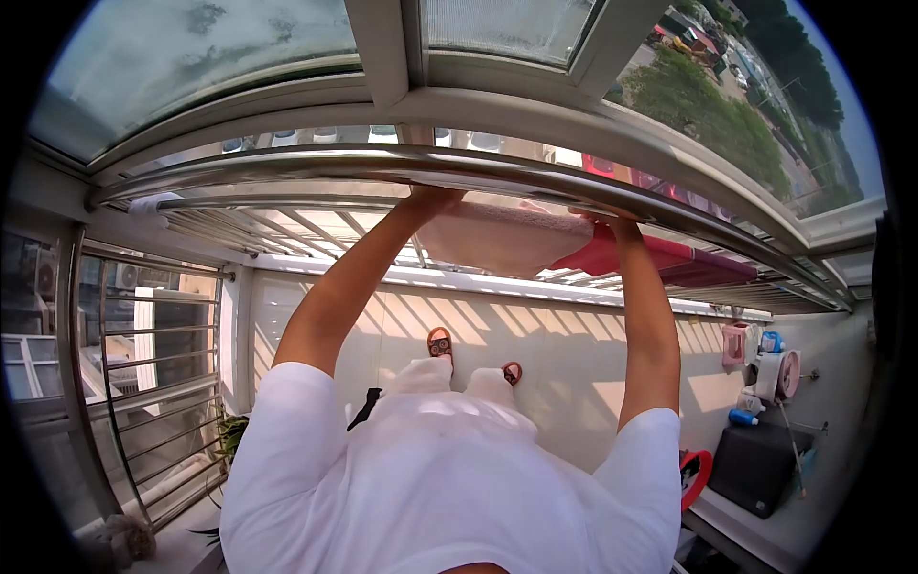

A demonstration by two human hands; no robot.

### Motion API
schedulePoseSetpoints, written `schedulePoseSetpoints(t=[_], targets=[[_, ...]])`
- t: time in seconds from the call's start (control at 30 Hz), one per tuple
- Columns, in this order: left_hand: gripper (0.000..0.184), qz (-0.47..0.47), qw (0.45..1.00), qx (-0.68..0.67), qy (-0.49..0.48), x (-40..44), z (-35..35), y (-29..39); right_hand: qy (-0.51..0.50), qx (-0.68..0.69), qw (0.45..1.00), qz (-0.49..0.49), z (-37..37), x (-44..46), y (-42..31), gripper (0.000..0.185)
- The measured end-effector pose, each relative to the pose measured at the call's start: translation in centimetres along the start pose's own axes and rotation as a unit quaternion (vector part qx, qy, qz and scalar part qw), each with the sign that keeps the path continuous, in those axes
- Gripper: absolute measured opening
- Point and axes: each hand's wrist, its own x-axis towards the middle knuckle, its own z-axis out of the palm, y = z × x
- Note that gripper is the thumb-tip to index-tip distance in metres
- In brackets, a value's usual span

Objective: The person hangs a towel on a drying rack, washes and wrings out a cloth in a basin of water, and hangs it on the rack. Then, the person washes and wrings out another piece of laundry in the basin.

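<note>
A pale pink towel hangs beyond the thick metal rail, over the rack of thinner bars. Both my arms stretch forward to its upper edge. At the towel's left top corner is my left hand, gripping it, its fingers mostly hidden by the rail. My right hand is closed on the right part of the same edge, and the rail covers part of it too. Beside and partly behind the towel, a dark pink-red cloth lies along the bars, close under my right wrist.
Window frames rise just past the rail. A barred window is at the left. On the right wall hang a pink-and-white round item and a blue bottle, above a black box. A red-rimmed item stands near my right side.
</note>
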Motion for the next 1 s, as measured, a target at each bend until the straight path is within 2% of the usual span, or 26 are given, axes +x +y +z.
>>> schedulePoseSetpoints(t=[0.03,0.07,0.1,0.13,0.2,0.23,0.3,0.33,0.4,0.43,0.47,0.5,0.57,0.6,0.63,0.67,0.73,0.77,0.8,0.9,0.97,1.0], targets=[[0.036,0.012,0.99,-0.02,0.136,-2.4,-0.3,1.2,0.05,-0.004,0.999,-0.006,-0.8,-1.1,-0.2,0.032],[0.031,-0.105,0.991,-0.002,0.088,-4.9,-2.4,3.4,0.1,-0.003,0.995,0.017,-1.6,-2.4,-0.8,0.032],[0.02,-0.063,0.973,-0.135,0.178,-7.5,-4.0,4.3,0.166,0.027,0.981,0.099,-2.1,-3.4,-1.6,0.03],[0.015,-0.093,0.948,-0.178,0.246,-10.1,-4.3,5.0,0.057,0.064,0.957,0.278,-5.6,-5.0,-4.8,0.024],[0.015,-0.198,0.899,-0.29,0.262,-14.2,-2.4,4.3,0.166,0.249,0.899,0.319,-8.5,-8.0,-9.2,0.02],[0.018,-0.248,0.861,-0.351,0.272,-15.3,-1.0,3.7,0.168,0.312,0.874,0.331,-7.8,-9.4,-10.0,0.02],[0.027,-0.289,0.841,-0.379,0.254,-16.2,2.8,1.6,0.174,0.431,0.811,0.356,-4.5,-11.8,-10.8,0.02],[0.035,-0.268,0.818,-0.436,0.262,-15.9,4.6,0.7,0.15,0.468,0.785,0.377,-3.3,-12.0,-11.3,0.021],[0.036,-0.271,0.791,-0.478,0.269,-14.8,5.8,0.1,0.133,0.539,0.729,0.401,-0.3,-12.2,-11.6,0.026],[0.036,-0.272,0.776,-0.501,0.27,-14.4,6.3,0.2,0.149,0.545,0.734,0.377,1.4,-12.4,-11.4,0.027],[0.038,-0.293,0.76,-0.525,0.246,-14.2,5.1,1.2,0.161,0.555,0.716,0.391,1.5,-12.1,-12.0,0.027],[0.032,-0.323,0.766,-0.502,0.238,-13.9,4.4,1.9,0.183,0.557,0.709,0.392,1.7,-12.0,-12.3,0.025],[0.022,-0.335,0.784,-0.482,0.201,-14.8,5.7,0.2,0.157,0.516,0.737,0.409,1.0,-11.9,-12.6,0.018],[0.017,-0.335,0.812,-0.445,0.176,-14.8,4.5,0.9,0.139,0.488,0.759,0.408,0.3,-12.0,-12.5,0.017],[0.014,-0.267,0.828,-0.451,0.201,-14.9,4.2,0.6,0.117,0.462,0.78,0.405,-0.4,-12.1,-12.4,0.016],[0.012,-0.236,0.818,-0.484,0.204,-15.2,4.0,0.5,0.095,0.436,0.801,0.4,-1.2,-12.0,-12.5,0.015],[0.008,-0.185,0.785,-0.552,0.21,-14.5,-0.4,2.7,0.131,0.504,0.773,0.362,-2.9,-11.4,-12.6,0.014],[0.01,-0.168,0.787,-0.553,0.216,-14.2,-1.6,2.2,0.148,0.537,0.756,0.344,-3.9,-11.1,-12.9,0.013],[0.01,-0.16,0.782,-0.557,0.23,-13.5,-3.0,1.7,0.162,0.595,0.71,0.34,-5.0,-10.3,-12.9,0.012],[0.013,-0.153,0.77,-0.554,0.276,-10.8,-5.6,-0.6,0.199,0.64,0.684,0.289,-5.9,-7.1,-11.9,0.011],[0.008,-0.172,0.776,-0.54,0.276,-9.3,-6.5,-2.7,0.246,0.555,0.743,0.283,-5.0,-4.5,-11.5,0.017],[0.011,-0.206,0.804,-0.518,0.207,-9.1,-7.5,-4.1,0.188,0.527,0.764,0.321,-4.5,-3.9,-10.9,0.019]])
